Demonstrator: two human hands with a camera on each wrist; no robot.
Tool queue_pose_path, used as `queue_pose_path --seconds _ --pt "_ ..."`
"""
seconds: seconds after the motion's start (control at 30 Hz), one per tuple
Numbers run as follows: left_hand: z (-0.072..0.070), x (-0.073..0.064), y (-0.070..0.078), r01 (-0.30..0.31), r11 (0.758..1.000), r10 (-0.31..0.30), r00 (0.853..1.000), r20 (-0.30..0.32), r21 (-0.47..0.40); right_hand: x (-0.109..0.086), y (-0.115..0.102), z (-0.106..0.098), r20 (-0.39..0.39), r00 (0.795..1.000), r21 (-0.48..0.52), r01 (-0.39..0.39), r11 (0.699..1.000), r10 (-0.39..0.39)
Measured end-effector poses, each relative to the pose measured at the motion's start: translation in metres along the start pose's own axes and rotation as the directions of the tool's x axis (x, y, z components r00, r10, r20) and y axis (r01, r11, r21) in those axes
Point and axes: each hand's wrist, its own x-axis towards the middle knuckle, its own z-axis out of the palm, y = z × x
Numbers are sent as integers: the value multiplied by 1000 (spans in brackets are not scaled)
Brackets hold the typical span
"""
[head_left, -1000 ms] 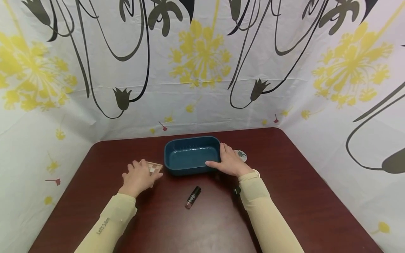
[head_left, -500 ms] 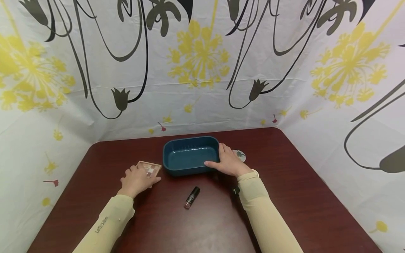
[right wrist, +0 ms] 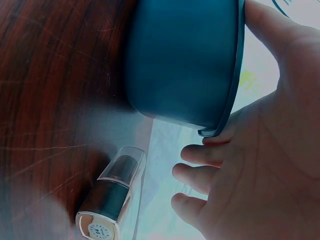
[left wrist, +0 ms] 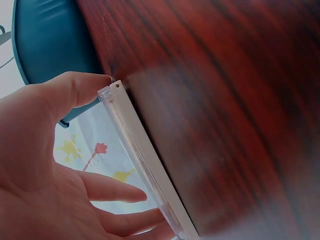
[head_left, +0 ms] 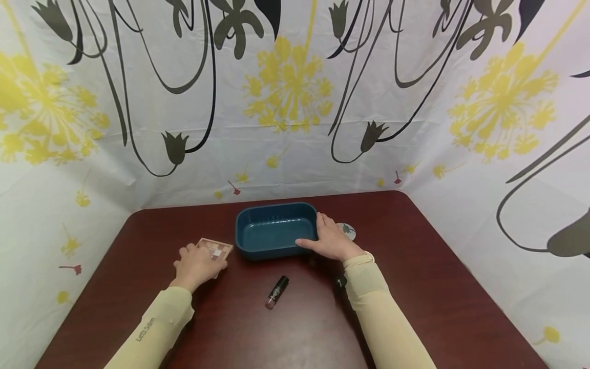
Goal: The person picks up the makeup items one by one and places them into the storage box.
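In the head view my left hand point(head_left: 195, 266) holds an eyeshadow palette point(head_left: 220, 251) on the table, left of a blue plastic box. The left wrist view shows the thumb at one end of the palette's clear lid point(left wrist: 112, 102) and fingertips at the other. My right hand point(head_left: 334, 241) rests on the blue box point(head_left: 276, 241) at its right end. Its thumb lies over the near rim and its index finger touches the right rim; the other fingers stay loosely spread in the right wrist view. Inside, the box shows only its bare floor.
A lip gloss tube point(head_left: 276, 292) with a black cap lies in front of the box. A round disc point(head_left: 346, 230) with a dark pattern sits behind the right hand. Only the right wrist view shows a clear-capped lipstick point(right wrist: 107, 195). Patterned white cloth point(head_left: 295, 169) encloses the table.
My left fingers have lowered and drawn back toward the near-left side of the palette, uncovering more of it. The right hand keeps its place on the box. The head view has shifted slightly.
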Motion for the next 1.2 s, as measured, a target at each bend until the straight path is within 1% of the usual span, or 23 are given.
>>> queue_pose_path --seconds 0.17,0.3,0.5,0.67,0.83,1.03,1.2 --pt "3 -3 -3 -9 1000 9 999 -32 -10 0 1 3 -7 1000 0 5 1000 -5" --pt "2 -6 -3 -7 1000 6 999 -45 -15 1 1 3 -6 1000 -1 4 1000 -4" --pt "-3 -7 -2 -1 1000 1 999 -55 0 1 1 1 -8 1000 6 9 1000 -9" --pt "-7 -6 0 -6 1000 6 998 -70 7 0 1 0 -9 1000 16 3 1000 -3" --pt "-10 -9 3 -17 1000 18 996 -88 12 0 2 0 -6 1000 17 -1 1000 1" --pt "-19 -14 9 -37 999 38 992 -122 9 0 2 0 -5 1000 10 1 1000 -1" --pt "-27 -15 16 -48 999 50 988 -148 18 -1 1 -1 -8 1000 14 13 1000 -13"
